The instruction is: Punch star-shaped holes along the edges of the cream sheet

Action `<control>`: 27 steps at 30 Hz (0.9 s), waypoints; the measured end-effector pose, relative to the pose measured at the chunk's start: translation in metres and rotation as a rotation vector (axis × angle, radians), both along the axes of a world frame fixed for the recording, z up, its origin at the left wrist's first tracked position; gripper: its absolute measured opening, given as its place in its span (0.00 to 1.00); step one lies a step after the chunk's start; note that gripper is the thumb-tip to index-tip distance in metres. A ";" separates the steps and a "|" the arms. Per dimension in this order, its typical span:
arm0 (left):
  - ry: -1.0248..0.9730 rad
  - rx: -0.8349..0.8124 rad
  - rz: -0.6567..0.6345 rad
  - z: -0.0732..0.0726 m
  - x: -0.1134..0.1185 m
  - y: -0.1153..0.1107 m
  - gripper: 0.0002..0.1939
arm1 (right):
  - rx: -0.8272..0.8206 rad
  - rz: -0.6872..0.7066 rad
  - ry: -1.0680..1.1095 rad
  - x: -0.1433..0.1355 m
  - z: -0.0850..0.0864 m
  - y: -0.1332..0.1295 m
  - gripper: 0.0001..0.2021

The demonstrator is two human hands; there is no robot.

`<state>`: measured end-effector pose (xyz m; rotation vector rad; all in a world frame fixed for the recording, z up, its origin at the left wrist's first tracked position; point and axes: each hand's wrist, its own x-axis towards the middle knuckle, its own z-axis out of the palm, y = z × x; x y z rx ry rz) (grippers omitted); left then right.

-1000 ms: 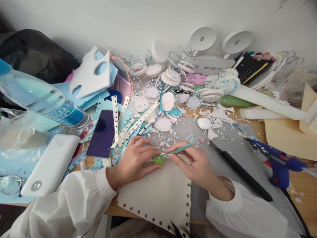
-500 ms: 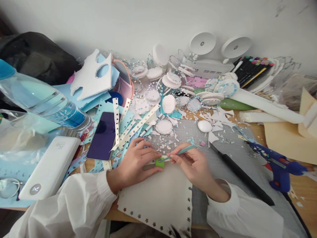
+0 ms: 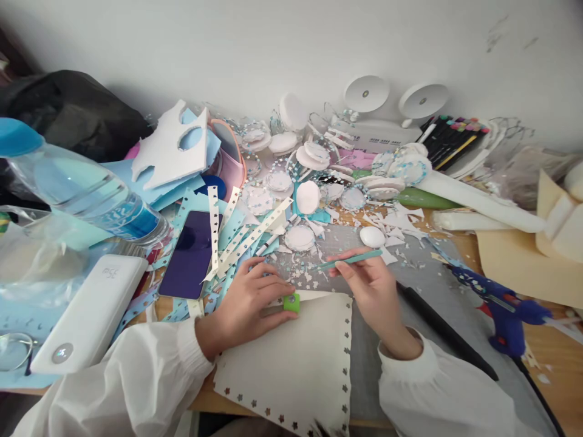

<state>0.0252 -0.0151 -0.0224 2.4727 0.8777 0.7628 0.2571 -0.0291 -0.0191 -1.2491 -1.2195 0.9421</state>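
- Half a second earlier, the tips of the teal tweezers (image 3: 350,260) had been at the small green punch (image 3: 291,303); they had since moved up and away, and pointed left over the scattered paper bits (image 3: 306,278) near the centre of the frame.
- That seemingly left the punch free of the tweezers, with only one hand steadying it; whether anything was between the tips was too small to tell.
- The punch had stayed just below the centre, at the upper edge of the white sheet (image 3: 286,358), whose right and lower edges bore star-shaped holes.
- The left hand (image 3: 257,297) reached in from the lower left, palm down, holding the punch between thumb and forefinger, the other fingers bent.
- The right hand (image 3: 368,288), right of centre, pinched the tweezers between thumb and fingers, its wrist angled up from the lower right.
- Beneath it lay a grey mat (image 3: 368,370) on the worktop (image 3: 567,358); a black-handled tool (image 3: 449,334) rested to its right.
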 end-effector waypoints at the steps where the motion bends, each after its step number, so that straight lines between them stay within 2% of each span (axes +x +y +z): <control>1: -0.002 0.001 0.002 0.000 0.000 0.000 0.12 | 0.022 -0.009 -0.011 0.002 -0.002 0.003 0.06; 5: -0.003 0.020 -0.015 0.001 0.000 0.000 0.12 | 0.143 0.020 -0.103 0.011 -0.010 0.012 0.04; 8: 0.015 0.050 -0.052 0.000 -0.001 0.000 0.12 | 0.247 0.034 -0.407 0.021 -0.014 0.017 0.07; 10: 0.011 0.074 -0.066 -0.001 -0.001 -0.001 0.13 | 0.261 0.048 -0.616 0.027 -0.014 0.019 0.13; 12: -0.020 0.082 -0.060 -0.001 -0.002 -0.002 0.14 | 0.265 0.051 -0.712 0.031 -0.011 0.019 0.17; 16: -0.111 0.009 -0.004 0.003 -0.003 -0.005 0.15 | 0.396 0.089 -0.709 0.020 0.005 0.005 0.16; 19: -0.184 -0.112 0.051 0.008 -0.002 -0.010 0.18 | 0.523 0.320 -0.712 -0.004 0.016 -0.013 0.18; 21: -0.223 -0.206 0.078 0.012 -0.001 -0.012 0.20 | 0.588 0.424 -0.770 -0.019 0.016 -0.022 0.22; 23: -0.264 -0.303 0.087 0.015 -0.001 -0.013 0.19 | 0.605 0.425 -0.819 -0.029 0.011 -0.026 0.21; 27: -0.339 -0.427 0.032 0.017 -0.002 -0.013 0.18 | 0.484 0.419 -0.716 -0.027 0.004 -0.025 0.15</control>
